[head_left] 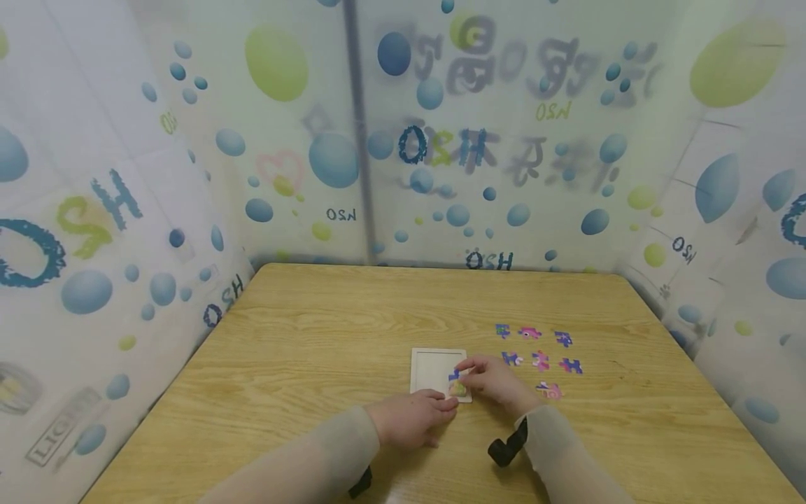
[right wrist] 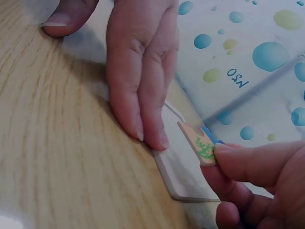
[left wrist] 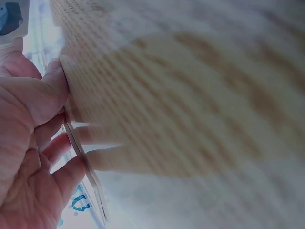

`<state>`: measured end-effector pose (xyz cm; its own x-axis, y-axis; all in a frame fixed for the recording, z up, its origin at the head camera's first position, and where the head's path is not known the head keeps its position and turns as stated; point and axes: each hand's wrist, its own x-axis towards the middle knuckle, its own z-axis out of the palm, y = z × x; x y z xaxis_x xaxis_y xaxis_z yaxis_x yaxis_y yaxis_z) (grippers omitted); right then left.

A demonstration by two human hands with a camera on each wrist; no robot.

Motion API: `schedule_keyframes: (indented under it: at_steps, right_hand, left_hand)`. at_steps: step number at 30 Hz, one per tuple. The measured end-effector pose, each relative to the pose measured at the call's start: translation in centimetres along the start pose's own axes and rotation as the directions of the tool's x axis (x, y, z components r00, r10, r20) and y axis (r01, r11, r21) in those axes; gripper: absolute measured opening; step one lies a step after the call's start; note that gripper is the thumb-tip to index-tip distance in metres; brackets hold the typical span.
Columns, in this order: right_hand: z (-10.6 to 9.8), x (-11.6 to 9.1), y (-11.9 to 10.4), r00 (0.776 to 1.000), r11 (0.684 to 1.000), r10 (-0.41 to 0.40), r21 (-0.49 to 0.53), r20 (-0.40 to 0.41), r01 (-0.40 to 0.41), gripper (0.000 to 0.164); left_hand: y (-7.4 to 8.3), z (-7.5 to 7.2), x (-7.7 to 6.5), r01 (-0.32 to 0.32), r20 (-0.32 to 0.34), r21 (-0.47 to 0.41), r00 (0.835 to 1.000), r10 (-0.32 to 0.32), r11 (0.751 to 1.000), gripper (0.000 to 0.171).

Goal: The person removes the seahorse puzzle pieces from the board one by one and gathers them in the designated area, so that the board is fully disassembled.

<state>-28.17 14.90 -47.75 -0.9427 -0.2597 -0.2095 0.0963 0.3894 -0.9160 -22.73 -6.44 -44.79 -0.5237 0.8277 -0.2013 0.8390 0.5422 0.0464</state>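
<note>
A square, pale puzzle tray [head_left: 431,367] with a raised rim lies on the wooden table. My right hand [head_left: 497,383] pinches a jigsaw piece [right wrist: 201,147] between thumb and fingers, tilted over the tray's near right corner. Peach and blue colours with a green plant print show on the piece in the right wrist view. My left hand [head_left: 414,421] rests its extended fingertips [right wrist: 159,138] on the tray's near edge, its thumb apart over the table.
Right of the tray, several loose pink, purple and blue jigsaw pieces [head_left: 540,360] lie spread in rough rows on the table [head_left: 315,336]. Patterned curtain walls [head_left: 302,231] stand along the table's back and sides. A black wrist strap [head_left: 508,446] is on the right sleeve.
</note>
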Motion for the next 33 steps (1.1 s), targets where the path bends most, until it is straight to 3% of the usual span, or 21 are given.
schedule_keyframes:
  at_steps: [4, 14, 24, 33]
  right_hand:
    - [-0.4, -0.2, -0.4, 1.000, 0.999, 0.014, 0.048, 0.000, -0.014, 0.019]
    - [-2.5, -0.7, -0.5, 0.997, 0.996, -0.053, 0.071, 0.053, 0.049, 0.030]
    - [-6.2, -1.8, 0.8, 0.998, 0.990, 0.033, 0.134, 0.059, -0.041, 0.041]
    - [-10.1, -3.2, 2.4, 0.998, 0.997, 0.058, 0.053, 0.018, -0.059, 0.042]
  left_hand:
    - [-0.1, 0.0, 0.1, -0.001, 0.006, -0.010, 1.000, 0.001, 1.000, 0.056]
    - [-0.1, 0.0, 0.0, 0.010, 0.022, -0.038, 1.000, -0.009, 0.999, 0.056]
    - [0.1, 0.2, 0.0, 0.033, 0.028, -0.032, 0.999, -0.032, 0.999, 0.057]
    - [0.1, 0.1, 0.0, 0.028, 0.020, -0.025, 0.999, -0.027, 0.999, 0.058]
